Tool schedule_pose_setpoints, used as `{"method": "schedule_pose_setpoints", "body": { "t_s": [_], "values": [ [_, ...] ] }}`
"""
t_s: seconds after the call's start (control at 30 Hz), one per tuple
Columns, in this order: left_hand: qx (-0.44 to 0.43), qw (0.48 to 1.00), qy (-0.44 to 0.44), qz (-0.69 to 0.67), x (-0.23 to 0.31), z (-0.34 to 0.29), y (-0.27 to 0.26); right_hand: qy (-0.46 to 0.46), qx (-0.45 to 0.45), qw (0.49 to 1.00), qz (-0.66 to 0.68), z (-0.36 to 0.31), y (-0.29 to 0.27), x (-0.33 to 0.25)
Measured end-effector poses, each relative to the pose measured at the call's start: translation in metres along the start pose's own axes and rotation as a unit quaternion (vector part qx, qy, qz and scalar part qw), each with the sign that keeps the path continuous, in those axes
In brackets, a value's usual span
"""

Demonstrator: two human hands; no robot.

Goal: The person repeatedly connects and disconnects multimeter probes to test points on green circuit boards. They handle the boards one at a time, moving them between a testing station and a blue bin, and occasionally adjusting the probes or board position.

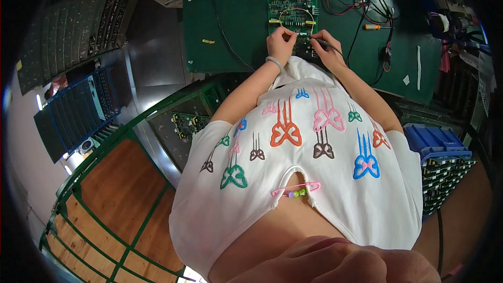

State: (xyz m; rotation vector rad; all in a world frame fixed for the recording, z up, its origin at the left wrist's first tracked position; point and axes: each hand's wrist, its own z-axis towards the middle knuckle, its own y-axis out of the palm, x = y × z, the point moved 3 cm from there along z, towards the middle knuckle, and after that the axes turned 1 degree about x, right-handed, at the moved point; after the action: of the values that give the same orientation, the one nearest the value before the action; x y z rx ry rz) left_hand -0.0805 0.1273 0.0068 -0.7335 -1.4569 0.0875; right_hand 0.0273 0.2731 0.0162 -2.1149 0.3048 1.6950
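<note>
A green circuit board (pixel 292 4) covered in small parts lies on the green work surface in front of me. A thin yellow wire (pixel 296 9) arches over it between two yellow parts at its sides. My left hand (pixel 281 45) is at the board's near left side, thumb and fingers pinched together; whatever they hold is too small to tell. My right hand (pixel 328 51) grips a slim dark pen-like tool (pixel 324 43) at the board's near right side. Its tip is hard to make out. A small white part (pixel 303 34) sits between the two hands.
Dark and red cables (pixel 367 2) tangle at the back right, near an orange-handled screwdriver (pixel 373 27). A blue bench device (pixel 445 5) stands far right. Stacked boards (pixel 445 183) with a blue bin (pixel 436 141) are at my right; a blue-framed rack (pixel 78 110) is at left.
</note>
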Motion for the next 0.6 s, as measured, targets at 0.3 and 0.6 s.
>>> {"method": "schedule_pose_setpoints", "body": {
  "t_s": [0.3, 0.6],
  "values": [
    [0.001, 1.0, -0.002, 0.012, 0.0034, -0.002, 0.0006, -0.011, 0.001, 0.999, -0.035, 0.0011, 0.0008, 0.0003],
    [0.001, 1.0, 0.01, 0.011, 0.0001, -0.0007, 0.0014, -0.037, 0.005, 0.998, -0.042, 0.003, 0.003, 0.0079]
  ]
}}
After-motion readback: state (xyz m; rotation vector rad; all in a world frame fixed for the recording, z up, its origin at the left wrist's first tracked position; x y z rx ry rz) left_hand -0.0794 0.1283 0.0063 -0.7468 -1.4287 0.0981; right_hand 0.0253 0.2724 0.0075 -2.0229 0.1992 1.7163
